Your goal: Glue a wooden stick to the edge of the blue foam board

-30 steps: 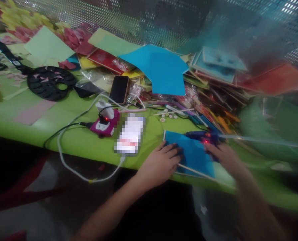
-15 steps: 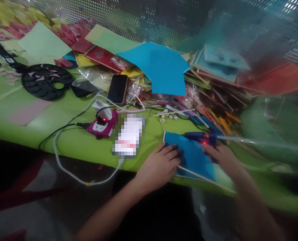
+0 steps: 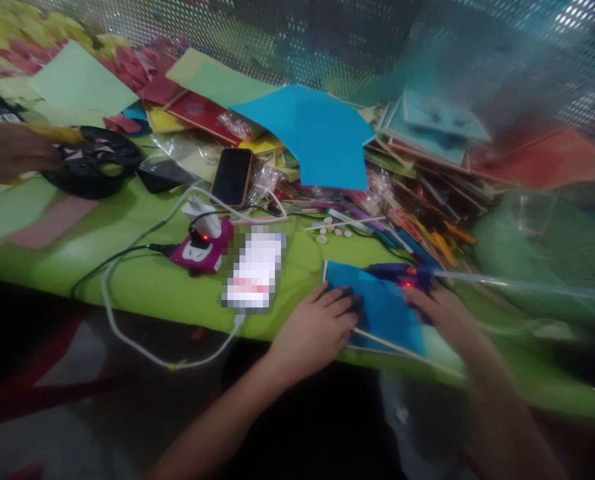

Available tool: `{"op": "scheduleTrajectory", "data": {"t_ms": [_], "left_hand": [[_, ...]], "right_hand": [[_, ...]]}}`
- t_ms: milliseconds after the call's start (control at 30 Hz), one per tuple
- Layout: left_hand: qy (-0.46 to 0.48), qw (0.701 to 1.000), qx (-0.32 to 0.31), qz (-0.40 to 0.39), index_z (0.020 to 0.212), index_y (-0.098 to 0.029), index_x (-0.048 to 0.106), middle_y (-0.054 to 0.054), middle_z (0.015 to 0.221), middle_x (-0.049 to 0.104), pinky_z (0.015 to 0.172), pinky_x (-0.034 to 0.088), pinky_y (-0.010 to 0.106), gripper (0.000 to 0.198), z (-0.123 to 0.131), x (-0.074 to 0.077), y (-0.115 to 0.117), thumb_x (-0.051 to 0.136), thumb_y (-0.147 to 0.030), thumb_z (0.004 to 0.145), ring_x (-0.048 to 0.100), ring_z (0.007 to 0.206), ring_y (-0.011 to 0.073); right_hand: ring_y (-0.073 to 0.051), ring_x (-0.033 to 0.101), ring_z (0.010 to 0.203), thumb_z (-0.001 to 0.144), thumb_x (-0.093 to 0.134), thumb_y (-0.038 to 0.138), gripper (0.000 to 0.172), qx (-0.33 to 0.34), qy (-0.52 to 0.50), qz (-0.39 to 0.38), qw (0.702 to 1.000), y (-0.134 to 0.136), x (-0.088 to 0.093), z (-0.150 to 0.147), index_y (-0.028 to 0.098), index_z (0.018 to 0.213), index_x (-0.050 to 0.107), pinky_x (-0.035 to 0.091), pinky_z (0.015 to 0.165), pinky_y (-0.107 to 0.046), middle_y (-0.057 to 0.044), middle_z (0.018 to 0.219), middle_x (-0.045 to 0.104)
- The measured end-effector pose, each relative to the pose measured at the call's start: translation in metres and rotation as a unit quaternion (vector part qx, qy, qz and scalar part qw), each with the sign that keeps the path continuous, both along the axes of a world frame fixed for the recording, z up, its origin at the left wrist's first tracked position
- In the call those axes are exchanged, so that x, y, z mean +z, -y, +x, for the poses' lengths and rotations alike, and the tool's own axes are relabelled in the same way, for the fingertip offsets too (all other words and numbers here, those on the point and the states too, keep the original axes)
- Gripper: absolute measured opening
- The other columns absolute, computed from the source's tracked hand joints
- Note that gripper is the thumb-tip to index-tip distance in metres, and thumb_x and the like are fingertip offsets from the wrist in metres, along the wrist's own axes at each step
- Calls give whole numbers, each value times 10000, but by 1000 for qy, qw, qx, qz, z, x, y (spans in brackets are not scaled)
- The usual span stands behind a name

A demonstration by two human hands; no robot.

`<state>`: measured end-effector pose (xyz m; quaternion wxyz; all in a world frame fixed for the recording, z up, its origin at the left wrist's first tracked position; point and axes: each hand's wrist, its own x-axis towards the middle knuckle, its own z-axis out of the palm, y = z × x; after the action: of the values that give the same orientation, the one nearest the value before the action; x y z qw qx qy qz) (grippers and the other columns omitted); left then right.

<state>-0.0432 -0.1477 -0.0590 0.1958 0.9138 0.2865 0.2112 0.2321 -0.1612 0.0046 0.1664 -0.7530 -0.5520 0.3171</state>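
A blue card (image 3: 385,310) lies at the near edge of the green table (image 3: 142,280). My left hand (image 3: 317,330) rests flat on the card's left side, fingers stretched out. My right hand (image 3: 440,310) is wrapped round a blue glue gun (image 3: 400,272) with a small red light, its tip pointing left over the card's top edge. A thin wooden stick (image 3: 392,343) lies along the card's lower edge.
A pink power strip (image 3: 200,250), white cable (image 3: 142,340) and dark phone (image 3: 232,177) sit to the left. Stacks of coloured cards (image 3: 427,160) and a large blue sheet (image 3: 322,137) fill the back. Another person's hand (image 3: 7,150) is by a black palette (image 3: 97,163) at far left.
Another person's hand has come in from the left edge beside the black palette. My own hands and the glue gun have stayed in place.
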Motion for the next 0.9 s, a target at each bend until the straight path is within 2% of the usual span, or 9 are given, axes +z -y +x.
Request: {"op": "scheduleTrajectory", "data": {"t_ms": [233, 467, 600, 767, 900], "left_hand": [[6, 1000, 1, -6, 1309, -260, 682, 16, 1474, 650, 1272, 319, 521, 287, 0, 1, 1, 534, -293, 1066, 525, 1447, 260], [1, 1000, 2, -1, 1320, -275, 678, 13, 1483, 643, 1271, 328, 518, 292, 0, 1, 1, 554, -284, 1056, 526, 1447, 247], [4, 1000, 4, -1, 1300, -272, 683, 1, 1480, 645, 1276, 326, 517, 277, -1, 1, 1, 554, -282, 1055, 526, 1447, 244], [10, 1000, 8, -4, 1253, -253, 698, 11, 1456, 663, 1263, 344, 535, 250, -1, 1, 2, 548, -294, 1057, 537, 1435, 264], [10, 1000, 8, -10, 1256, -256, 698, 24, 1457, 661, 1257, 343, 543, 250, -2, 2, 3, 558, -299, 1053, 536, 1433, 269]], "right_hand": [[-175, 565, 527, 864, 587, 737, 561, -20, -11, 7, 1000, 4, 2, 7, 223, 659, 675, 463, 545, -315, -27, 558, 610], [-196, 591, 548, 849, 569, 769, 587, -9, 2, 2, 1000, -1, 4, -2, 222, 668, 683, 462, 553, -321, -37, 569, 632], [-193, 581, 540, 847, 577, 772, 584, -17, 8, 11, 1000, 3, 3, 6, 228, 661, 683, 461, 540, -319, -35, 570, 628], [-171, 554, 520, 854, 593, 756, 568, -38, -29, 21, 999, 9, 2, 13, 227, 668, 686, 468, 540, -305, -19, 530, 588], [-172, 563, 533, 855, 609, 731, 546, -28, -31, 15, 999, 8, 3, 8, 221, 683, 703, 464, 541, -307, -25, 554, 609]]}}
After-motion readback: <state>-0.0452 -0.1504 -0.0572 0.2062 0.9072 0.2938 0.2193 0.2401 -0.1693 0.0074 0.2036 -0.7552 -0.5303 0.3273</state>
